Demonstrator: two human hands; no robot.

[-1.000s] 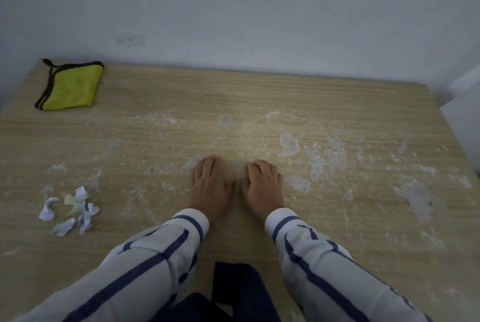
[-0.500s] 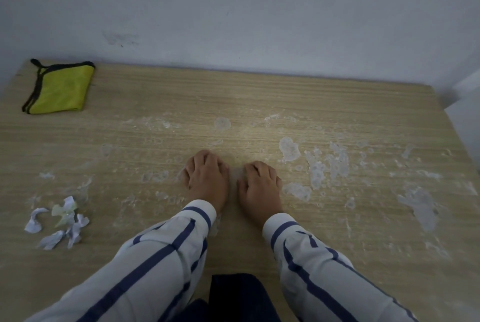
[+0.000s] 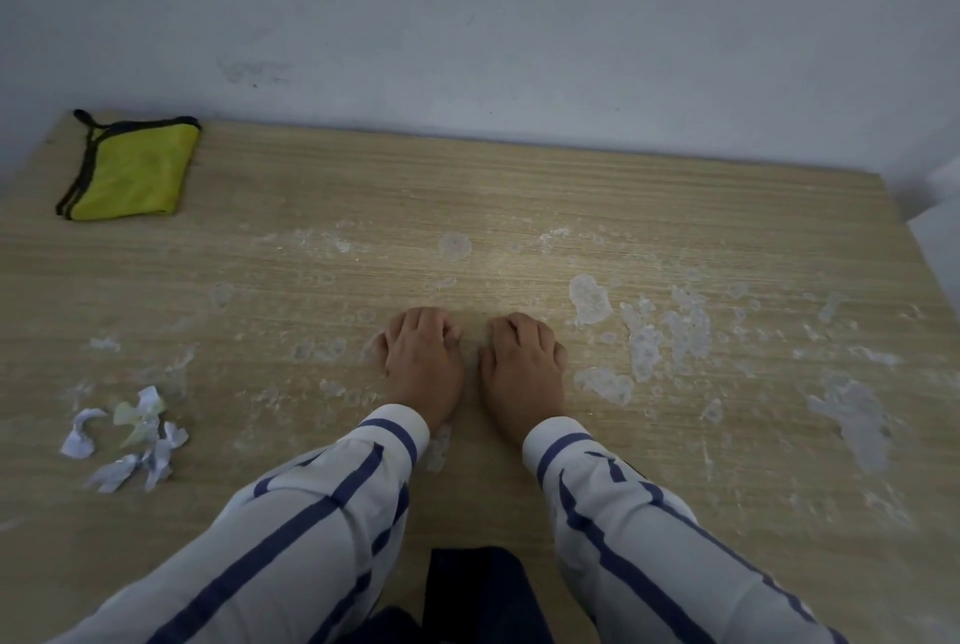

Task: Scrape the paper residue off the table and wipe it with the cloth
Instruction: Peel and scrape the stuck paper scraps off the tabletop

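Head view: your left hand (image 3: 423, 363) and right hand (image 3: 522, 368) sit side by side on the table (image 3: 519, 186), both curled, holding nothing; cloth (image 3: 132, 170) in far-left corner.

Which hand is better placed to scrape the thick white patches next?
Right, probably. The right hand lies just beside the thick paper patches, which spread out on its side of the table; the left hand would have to cross over it.

Left hand (image 3: 423, 363), right hand (image 3: 522, 368) curled, seemingly scraping table (image 3: 519, 186).
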